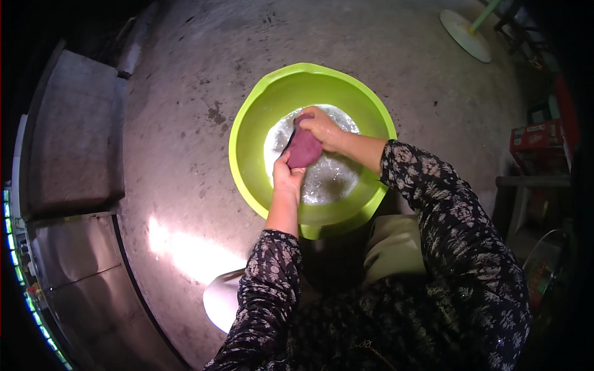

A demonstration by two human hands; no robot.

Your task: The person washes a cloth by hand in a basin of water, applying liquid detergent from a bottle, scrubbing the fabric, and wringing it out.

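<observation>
A purple cloth item (306,147) with a dark edge is stretched between my hands over a lime-green plastic basin (250,185). My left hand (287,175) pinches its lower end, thumb on top. At the upper end, my right hand (323,129) grips the fabric, its fingers curled around it. Beneath the cloth, bubbly water (332,178) covers the basin's bottom. Whether the cloth's underside touches the water is hidden by the cloth and hands.
The basin rests on a stained concrete floor (185,120). Cabinets with metallic fronts (76,255) and a grey block-like unit (76,130) line the left. At right are a red box (536,139) and a grey stool-like frame (519,183). A round stand base (464,35) lies far right.
</observation>
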